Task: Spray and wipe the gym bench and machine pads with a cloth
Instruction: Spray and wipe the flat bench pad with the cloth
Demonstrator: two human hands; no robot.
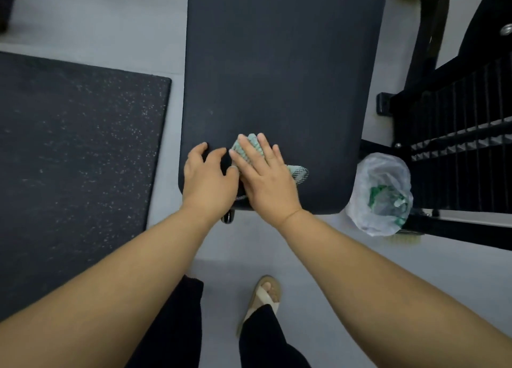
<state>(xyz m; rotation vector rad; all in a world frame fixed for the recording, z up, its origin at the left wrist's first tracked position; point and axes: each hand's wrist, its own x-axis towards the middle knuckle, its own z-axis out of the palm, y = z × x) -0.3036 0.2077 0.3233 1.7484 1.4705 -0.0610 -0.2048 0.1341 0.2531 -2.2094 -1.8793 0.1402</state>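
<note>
Head view: a black padded gym bench [277, 63] runs away from the person, and both hands are at its near end.
Cloth: a pale green ribbed cloth [249, 144] lies on the bench's near end, toward the left corner. It is mostly hidden under the right hand [266, 174], with one corner poking out to the right.
Right hand: the fingers are straight and slightly spread, pressing flat on the cloth.
Left hand [206, 179]: the fingers are arched, with their tips resting on the pad just beside the cloth. It grips nothing visible.
Handling: the cloth looks soft, light and limp, so it would likely bunch up. It is probably best driven under a flat palm, while the firm matte pad should resist sliding.
Floor: a clear plastic bag [382, 174] with green contents sits by the bench's near right corner.
</note>
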